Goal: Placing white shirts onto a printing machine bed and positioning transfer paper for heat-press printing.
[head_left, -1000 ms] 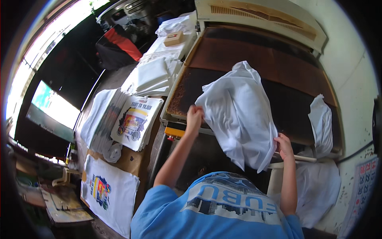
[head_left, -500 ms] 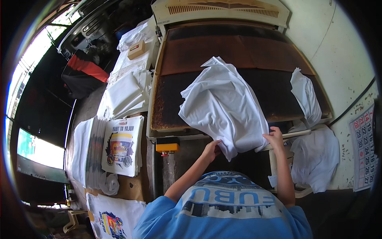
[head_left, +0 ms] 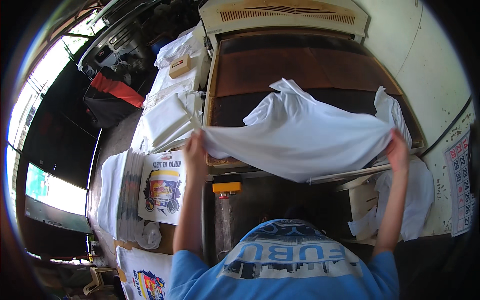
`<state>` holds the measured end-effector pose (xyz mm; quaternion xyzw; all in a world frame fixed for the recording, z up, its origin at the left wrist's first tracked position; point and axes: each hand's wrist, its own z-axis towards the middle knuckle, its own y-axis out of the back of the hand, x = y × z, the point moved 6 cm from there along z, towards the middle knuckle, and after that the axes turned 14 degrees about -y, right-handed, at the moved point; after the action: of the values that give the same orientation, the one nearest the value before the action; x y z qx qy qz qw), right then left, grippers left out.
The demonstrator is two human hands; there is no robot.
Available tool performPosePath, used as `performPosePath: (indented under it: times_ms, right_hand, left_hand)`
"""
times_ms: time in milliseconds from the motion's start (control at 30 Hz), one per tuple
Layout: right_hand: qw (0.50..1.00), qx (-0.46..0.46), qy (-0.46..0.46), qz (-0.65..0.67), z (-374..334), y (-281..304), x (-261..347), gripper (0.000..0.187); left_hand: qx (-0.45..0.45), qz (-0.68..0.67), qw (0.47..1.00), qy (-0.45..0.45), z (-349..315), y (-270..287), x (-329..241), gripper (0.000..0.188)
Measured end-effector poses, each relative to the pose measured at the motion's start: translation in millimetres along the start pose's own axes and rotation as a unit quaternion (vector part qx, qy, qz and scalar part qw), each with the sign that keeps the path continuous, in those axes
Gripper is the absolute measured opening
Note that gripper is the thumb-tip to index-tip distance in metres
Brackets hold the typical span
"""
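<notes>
One white cloth (head_left: 300, 135) stretches crosswise from left fingers (head_left: 196, 139) to right fingers (head_left: 395, 140)

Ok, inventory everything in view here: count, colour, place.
Large cloth: 1, white, between both hands
Machine bed: 1, dark brown, centre
Vented cover: 1, cream, behind bed
Small box: 1, yellow, bed's front left
Smaller cloth: 1, white, bed's right side
Draped fabric: uncountable, white, lower right
Flat pile: 1, white, left of bed
Folded stack: 1, white, left
Printed stack: 1, mostly white, left
Printed cloth: 1, mostly white, lower left
Carton: 1, tan, upper left
Bundle: 1, red-black, upper left
Calendar: 1, white, right wall
Left hand: 1, bare, cloth's left end
Right hand: 1, bare, cloth's right end
Shirt: 1, blue, bottom centre
</notes>
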<state>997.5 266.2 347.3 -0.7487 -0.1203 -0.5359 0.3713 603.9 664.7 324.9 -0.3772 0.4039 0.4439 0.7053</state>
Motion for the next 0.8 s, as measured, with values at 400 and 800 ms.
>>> performPosePath:
  times_ms: [400, 800]
  right_hand:
    - [0.957, -0.059, 0.277, -0.071, 61.2, -129.0, 230.3, 0.037]
    - [0.960, 0.040, 0.102, -0.258, 343.7, -146.4, 158.3, 0.021]
  left_hand:
    - [0.106, -0.134, 0.955, -0.241, 179.4, -13.5, -221.6, 0.027]
    - [0.191, 0.015, 0.979, 0.062, 358.6, -77.0, 9.3, 0.034]
